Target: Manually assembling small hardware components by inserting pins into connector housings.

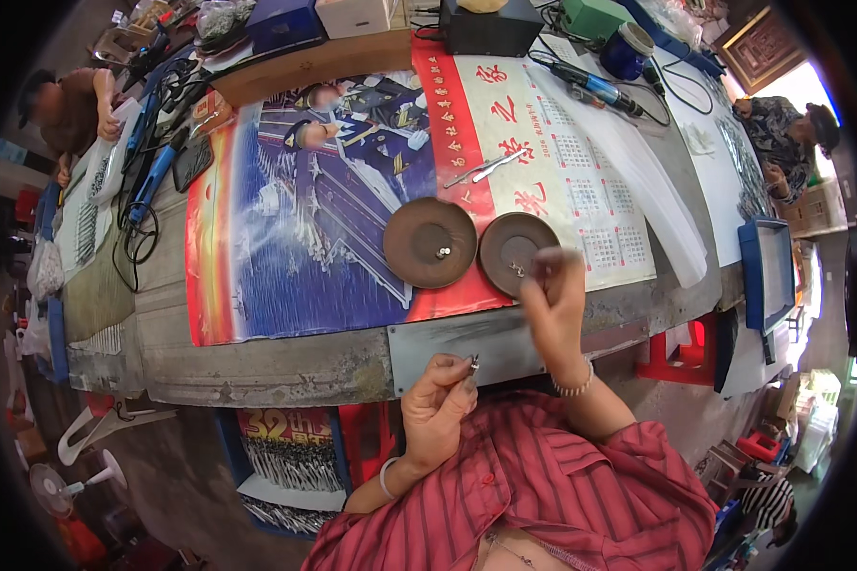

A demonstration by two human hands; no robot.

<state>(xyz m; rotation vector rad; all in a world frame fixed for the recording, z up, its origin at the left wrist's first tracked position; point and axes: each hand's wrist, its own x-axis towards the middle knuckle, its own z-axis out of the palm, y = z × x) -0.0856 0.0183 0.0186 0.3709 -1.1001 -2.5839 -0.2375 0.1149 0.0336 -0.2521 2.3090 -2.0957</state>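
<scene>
Between the thumb and fingertips of my left hand (435, 404) is pinched a small metal part (474, 364), held just off the table's front edge; its exact kind is too small to make out. My right hand (555, 309) hovers over the near right rim of the right brown dish (498, 249), its fingers smeared by motion. A few tiny metal pieces (517, 269) lie in that dish. The left brown dish (411, 243) stands beside it with small shiny pieces (443, 253) in it. Behind the dishes rest metal tweezers (498, 165).
A calendar poster (305, 238) covers much of the table under the dishes. Blue-handled tools with cables (162, 167) lie left, another blue tool (595, 88) back right. A white foam strip (652, 190) curves along the right. Below the table, a box (290, 466) holds many thin metal parts. Other people sit at both sides.
</scene>
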